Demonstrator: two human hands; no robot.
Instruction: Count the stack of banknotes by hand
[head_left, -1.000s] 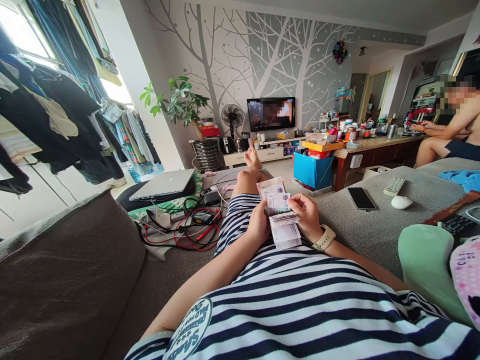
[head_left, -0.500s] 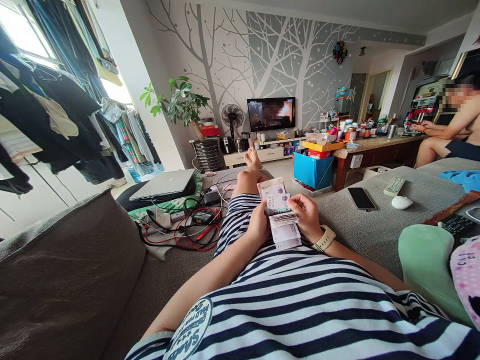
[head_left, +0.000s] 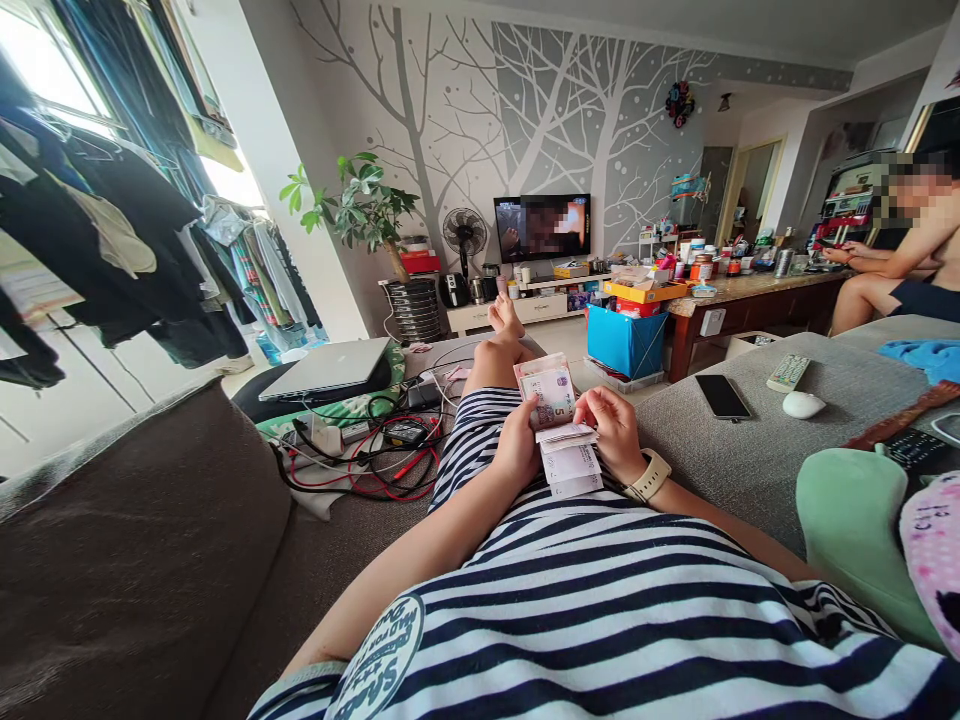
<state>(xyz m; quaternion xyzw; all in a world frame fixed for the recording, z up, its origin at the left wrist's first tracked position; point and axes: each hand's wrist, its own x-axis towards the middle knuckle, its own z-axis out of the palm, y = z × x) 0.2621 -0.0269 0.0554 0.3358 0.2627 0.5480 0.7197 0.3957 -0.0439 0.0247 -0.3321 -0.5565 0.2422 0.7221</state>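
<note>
My left hand [head_left: 517,448] and my right hand [head_left: 615,435] both hold a wad of banknotes [head_left: 568,462], with the fingers curled closed around its sides and not spread. The top note [head_left: 545,390] stands up between my hands, and a 5 shows on it. The rest of the wad fans out below my fingertips and reaches down toward my striped T-shirt [head_left: 600,610]. A cream watch [head_left: 649,476] sits on my right wrist, just behind those fingers.

Straight past my fingertips, my bare knee [head_left: 487,355] rises, with my feet [head_left: 506,318] crossed beyond it. To the right of my fingers, a black phone [head_left: 721,396], a white mouse [head_left: 803,404] and a TV remote [head_left: 787,372] lie on the grey sofa [head_left: 750,450], with a green cushion [head_left: 847,530] nearer me.

To the left of my fingers, red and black cables [head_left: 360,465] tangle below a silver laptop [head_left: 326,368]. Farther out beyond my fingers, a blue box [head_left: 626,342] stands by a stone tabletop [head_left: 750,290] crowded with jars. A seated person [head_left: 911,240] is at its far end, with their own hands together. A television [head_left: 541,228], a fan [head_left: 464,235] and a potted plant [head_left: 367,205] stand against the tree-painted wall [head_left: 600,110].
</note>
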